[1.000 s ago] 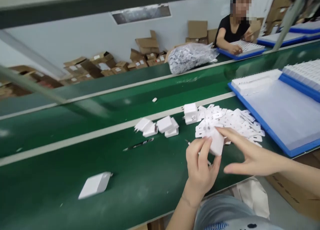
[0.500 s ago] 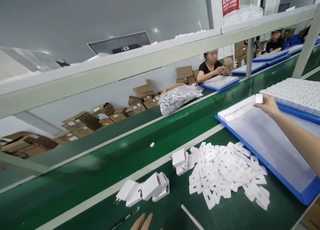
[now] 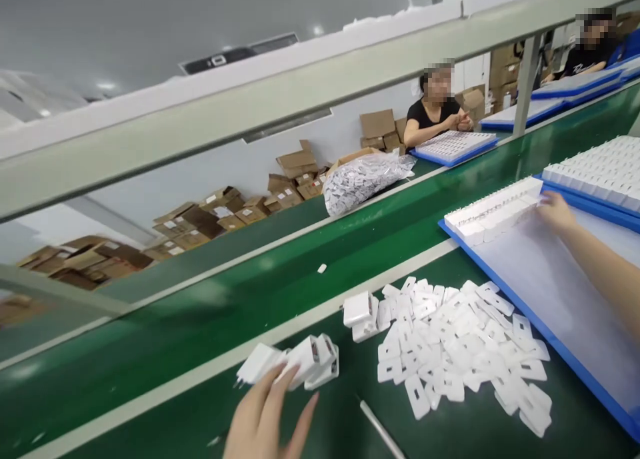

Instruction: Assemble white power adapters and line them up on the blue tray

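My left hand [image 3: 267, 416] reaches up from the bottom edge with its fingers stretched out, the tips touching a small group of white plug adapters [image 3: 295, 367] on the green belt. My right hand [image 3: 554, 210] is far out over the blue tray [image 3: 550, 342], resting at the right end of a row of white adapters [image 3: 493, 212] standing along the tray's far edge. Its fingers are curled down at the row; nothing can be made out in them. Between my hands lies a heap of flat white plastic pieces [image 3: 460, 342], with two more adapters [image 3: 361, 314] at its left.
A thin rod [image 3: 380, 429] lies on the belt near the front. A second tray of white parts [image 3: 600, 169] sits to the right. Across the conveyor lie a clear bag of parts [image 3: 365, 177] and cardboard boxes [image 3: 220, 209]. Two other people work at trays [image 3: 453, 146] beyond.
My right hand has lowered to the end of the adapter row, and the white adapter it held up is no longer visible. My left hand has moved up to touch the adapters on the belt.
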Action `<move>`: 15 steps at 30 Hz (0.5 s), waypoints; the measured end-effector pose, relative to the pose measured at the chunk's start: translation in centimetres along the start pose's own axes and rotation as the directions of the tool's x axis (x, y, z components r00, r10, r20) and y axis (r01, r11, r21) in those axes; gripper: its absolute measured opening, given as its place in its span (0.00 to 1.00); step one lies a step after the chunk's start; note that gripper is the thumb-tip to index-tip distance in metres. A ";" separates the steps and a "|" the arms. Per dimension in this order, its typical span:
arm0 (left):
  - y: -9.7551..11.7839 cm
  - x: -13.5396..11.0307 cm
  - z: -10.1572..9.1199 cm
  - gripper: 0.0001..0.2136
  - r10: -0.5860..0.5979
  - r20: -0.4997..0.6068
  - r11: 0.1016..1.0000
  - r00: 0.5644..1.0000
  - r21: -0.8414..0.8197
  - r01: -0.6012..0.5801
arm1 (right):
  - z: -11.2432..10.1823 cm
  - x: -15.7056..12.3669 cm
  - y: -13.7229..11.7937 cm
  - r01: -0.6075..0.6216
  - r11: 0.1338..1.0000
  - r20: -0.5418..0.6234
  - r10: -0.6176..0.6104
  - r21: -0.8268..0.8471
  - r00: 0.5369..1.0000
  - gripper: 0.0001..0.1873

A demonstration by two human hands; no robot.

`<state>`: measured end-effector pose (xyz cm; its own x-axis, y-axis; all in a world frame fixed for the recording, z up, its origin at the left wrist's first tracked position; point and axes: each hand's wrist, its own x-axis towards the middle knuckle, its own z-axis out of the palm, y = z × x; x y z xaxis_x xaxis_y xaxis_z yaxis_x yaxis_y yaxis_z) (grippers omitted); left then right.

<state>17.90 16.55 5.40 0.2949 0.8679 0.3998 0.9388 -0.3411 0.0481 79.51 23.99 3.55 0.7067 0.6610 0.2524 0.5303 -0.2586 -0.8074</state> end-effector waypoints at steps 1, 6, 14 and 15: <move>0.8 0.8 -0.3 0.26 0.032 0.055 0.998 0.998 -0.063 -0.029 | -0.2 -0.3 -0.7 0.037 0.999 -0.053 -0.038 -0.022 0.998 0.26; 5.1 8.0 0.6 0.30 0.240 0.259 0.956 0.936 -0.230 -0.182 | 0.7 -5.8 -6.7 0.520 0.853 0.353 -0.474 -0.043 0.807 0.24; 6.3 11.9 2.1 0.17 0.300 0.260 0.944 0.918 -0.219 -0.246 | 3.6 -15.5 -12.8 0.751 0.642 0.940 -0.329 0.154 0.089 0.28; 6.4 11.6 1.7 0.18 0.287 0.234 0.946 0.929 -0.223 -0.236 | 3.7 -15.7 -12.9 0.736 0.659 0.946 -0.314 0.155 0.082 0.27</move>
<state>27.59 25.06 8.82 0.5847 0.7930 0.1710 0.7788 -0.6077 0.1553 59.84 19.56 8.06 -0.5519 0.8015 -0.2305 0.7967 0.4251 -0.4295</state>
